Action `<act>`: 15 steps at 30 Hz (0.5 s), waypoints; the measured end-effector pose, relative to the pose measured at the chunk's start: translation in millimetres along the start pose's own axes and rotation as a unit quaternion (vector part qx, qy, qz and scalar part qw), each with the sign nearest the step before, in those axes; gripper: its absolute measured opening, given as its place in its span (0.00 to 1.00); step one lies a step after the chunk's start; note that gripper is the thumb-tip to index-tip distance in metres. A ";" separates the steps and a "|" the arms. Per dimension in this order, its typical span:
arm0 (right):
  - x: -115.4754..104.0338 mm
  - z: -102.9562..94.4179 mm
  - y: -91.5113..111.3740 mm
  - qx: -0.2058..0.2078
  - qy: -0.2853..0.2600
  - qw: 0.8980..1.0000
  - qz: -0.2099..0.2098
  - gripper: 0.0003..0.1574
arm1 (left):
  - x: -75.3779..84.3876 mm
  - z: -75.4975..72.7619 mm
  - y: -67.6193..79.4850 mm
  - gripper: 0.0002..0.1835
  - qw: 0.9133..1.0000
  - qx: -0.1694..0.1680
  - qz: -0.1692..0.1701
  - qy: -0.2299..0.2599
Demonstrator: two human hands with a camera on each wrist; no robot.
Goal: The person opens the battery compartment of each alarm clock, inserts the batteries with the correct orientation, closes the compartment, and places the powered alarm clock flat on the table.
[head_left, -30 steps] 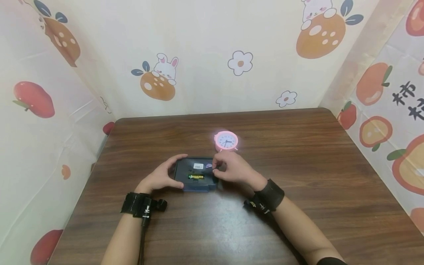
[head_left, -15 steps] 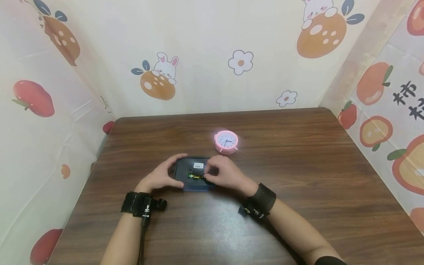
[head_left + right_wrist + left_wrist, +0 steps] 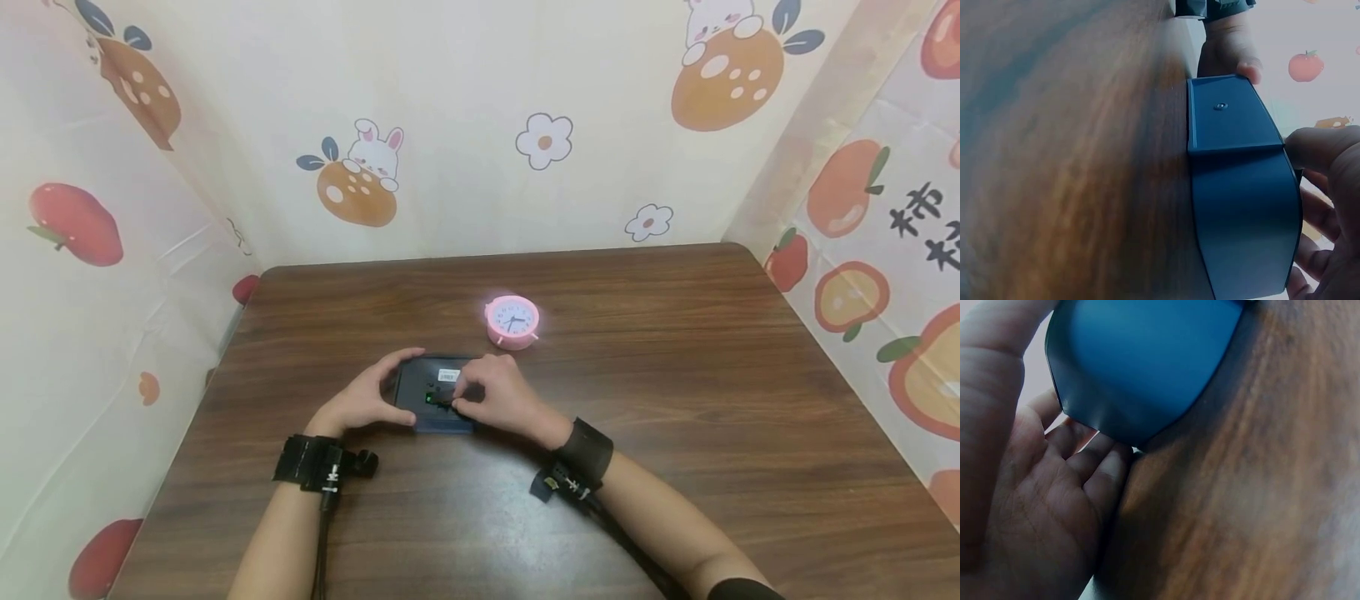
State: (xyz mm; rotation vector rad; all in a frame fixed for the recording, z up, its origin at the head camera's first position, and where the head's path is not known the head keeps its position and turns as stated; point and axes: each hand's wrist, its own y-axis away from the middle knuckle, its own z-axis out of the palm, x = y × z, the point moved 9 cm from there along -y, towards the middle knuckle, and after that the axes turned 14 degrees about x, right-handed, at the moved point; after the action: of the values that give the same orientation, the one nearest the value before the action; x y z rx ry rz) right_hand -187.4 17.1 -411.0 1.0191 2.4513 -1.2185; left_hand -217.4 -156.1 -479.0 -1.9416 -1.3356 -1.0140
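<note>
A dark blue boxy device (image 3: 411, 385) lies on the table with its battery compartment and a barcode sticker facing up. My left hand (image 3: 362, 402) grips its left end, thumb on the near edge and fingers at the far edge; in the left wrist view the fingers reach behind the blue casing (image 3: 1147, 356). My right hand (image 3: 501, 398) pinches a small black battery cover (image 3: 445, 397) over the compartment. Only a bit of green from the battery shows beside the cover. In the right wrist view, the right fingers (image 3: 1322, 150) lie along the device's top side (image 3: 1241, 212).
A round pink alarm clock (image 3: 512, 321) stands just behind the device, close to my right hand. The brown wooden table (image 3: 675, 358) runs back to a patterned cloth backdrop (image 3: 465, 100). A cable (image 3: 323, 533) trails from the left wrist strap.
My right hand has moved left from the device's right edge to its middle, bringing the black battery cover over the yellow-green battery. The left hand has stayed in place.
</note>
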 end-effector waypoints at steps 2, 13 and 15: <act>0.9 2.1 0.4 -0.007 0.010 1.000 0.007 0.06 | -1.8 0.5 0.4 0.51 1.000 0.001 -0.003 -0.005; 2.4 7.8 4.3 -0.040 -0.032 0.997 0.061 0.08 | -3.6 0.7 0.2 0.51 1.000 0.005 -0.008 0.003; 0.6 6.9 3.7 -0.039 -0.039 0.997 0.059 0.07 | -3.4 0.2 -0.2 0.51 1.000 0.005 -0.008 0.004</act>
State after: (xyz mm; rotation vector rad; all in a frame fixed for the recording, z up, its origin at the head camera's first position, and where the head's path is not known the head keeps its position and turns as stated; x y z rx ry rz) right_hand -186.1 13.6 -418.0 1.0579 2.3254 -1.0961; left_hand -218.3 -157.6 -481.9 -1.9205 -1.3519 -1.0205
